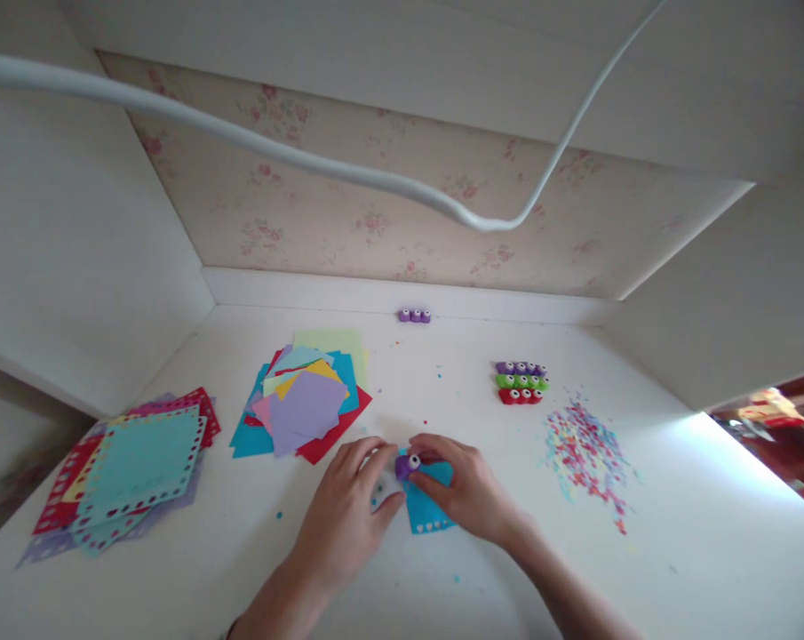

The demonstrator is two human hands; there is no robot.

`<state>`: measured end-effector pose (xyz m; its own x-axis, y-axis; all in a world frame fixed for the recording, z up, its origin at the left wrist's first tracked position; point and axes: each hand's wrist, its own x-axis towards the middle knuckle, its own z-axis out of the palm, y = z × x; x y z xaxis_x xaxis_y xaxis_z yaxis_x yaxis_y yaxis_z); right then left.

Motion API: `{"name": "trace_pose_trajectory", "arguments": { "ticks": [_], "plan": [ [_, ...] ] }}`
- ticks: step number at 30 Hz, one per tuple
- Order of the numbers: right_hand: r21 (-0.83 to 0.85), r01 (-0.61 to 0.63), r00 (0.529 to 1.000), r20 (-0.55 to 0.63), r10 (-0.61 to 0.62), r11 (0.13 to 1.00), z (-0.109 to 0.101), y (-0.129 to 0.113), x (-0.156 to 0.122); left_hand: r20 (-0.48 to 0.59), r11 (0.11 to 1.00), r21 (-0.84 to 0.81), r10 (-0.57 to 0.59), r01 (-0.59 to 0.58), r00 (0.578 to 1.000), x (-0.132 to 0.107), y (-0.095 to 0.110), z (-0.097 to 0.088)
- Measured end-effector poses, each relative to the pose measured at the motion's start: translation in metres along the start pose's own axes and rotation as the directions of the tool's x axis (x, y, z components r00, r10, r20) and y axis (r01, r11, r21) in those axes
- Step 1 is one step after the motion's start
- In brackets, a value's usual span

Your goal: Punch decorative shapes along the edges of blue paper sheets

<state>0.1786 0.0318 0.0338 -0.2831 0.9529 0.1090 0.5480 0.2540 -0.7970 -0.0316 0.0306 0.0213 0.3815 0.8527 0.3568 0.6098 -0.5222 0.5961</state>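
Observation:
A small purple craft punch [402,468] with a round white top sits on the left edge of a blue paper square [428,508]. Small heart-shaped holes run along that sheet's lower edge. With thumb and fingers, my right hand [465,489] grips the punch and covers part of the paper. My left hand [348,502] is curved at the punch's left side, its thumb and fingers apart; whether its fingertips touch the punch I cannot tell.
Uncut coloured paper [308,413] lies behind my left hand; sheets with punched borders [148,458] are at far left. Several punches [521,382] stand in rows at right, near paper confetti [585,444]. More purple punches [415,316] line the back. A white cable [295,158] hangs across the view.

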Motion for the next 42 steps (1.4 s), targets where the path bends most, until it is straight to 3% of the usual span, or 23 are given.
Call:
{"name": "trace_pose_trajectory", "arguments": {
  "ticks": [3, 7, 12, 15, 20, 23, 26, 29, 34, 42],
  "plan": [
    [-0.041, 0.044, 0.997, 0.065, -0.042, 0.998, 0.006, -0.005, -0.009, 0.102, 1.000, -0.021, 0.003, -0.001, 0.995, 0.000, 0.002, 0.005],
    [-0.167, 0.128, 0.991, 0.065, -0.119, 0.977, -0.008, 0.000, -0.014, 0.156, 1.000, -0.006, -0.008, 0.010, 0.988, 0.001, 0.003, 0.008],
    [-0.497, 0.046, 0.998, -0.007, -0.057, 0.867, -0.025, 0.032, -0.024, 0.169, 1.000, 0.024, -0.010, 0.006, 0.986, 0.001, 0.002, 0.009],
    [-0.527, 0.039, 0.999, 0.026, -0.030, 0.849, -0.025, 0.045, -0.027, 0.184, 1.000, 0.012, -0.005, 0.002, 0.983, 0.000, 0.002, 0.008],
    [-0.340, -0.018, 0.998, -0.065, -0.005, 0.940, -0.025, 0.044, -0.029, 0.159, 0.998, -0.050, -0.025, 0.033, 0.987, 0.000, 0.002, 0.007],
    [-0.067, -0.224, 0.960, -0.185, 0.208, 0.972, -0.027, 0.041, -0.030, 0.141, 0.987, -0.131, -0.071, 0.089, 0.987, 0.001, 0.001, 0.008],
    [0.302, -0.371, 0.873, -0.210, 0.441, 0.878, -0.028, 0.038, -0.030, 0.137, 0.966, -0.208, -0.127, 0.154, 0.982, -0.001, -0.002, 0.011],
    [0.554, -0.361, 0.843, -0.150, 0.517, 0.750, -0.027, 0.033, -0.030, 0.142, 0.937, -0.271, -0.187, 0.219, 0.972, -0.002, -0.004, 0.013],
    [0.578, -0.352, 0.847, -0.138, 0.513, 0.736, -0.020, 0.028, -0.030, 0.167, 0.901, -0.316, -0.256, 0.298, 0.952, -0.001, -0.003, 0.013],
    [0.548, -0.338, 0.871, -0.125, 0.475, 0.765, -0.011, 0.032, -0.032, 0.173, 0.893, -0.356, -0.226, 0.275, 0.959, 0.000, 0.001, 0.014]
  ]
}}
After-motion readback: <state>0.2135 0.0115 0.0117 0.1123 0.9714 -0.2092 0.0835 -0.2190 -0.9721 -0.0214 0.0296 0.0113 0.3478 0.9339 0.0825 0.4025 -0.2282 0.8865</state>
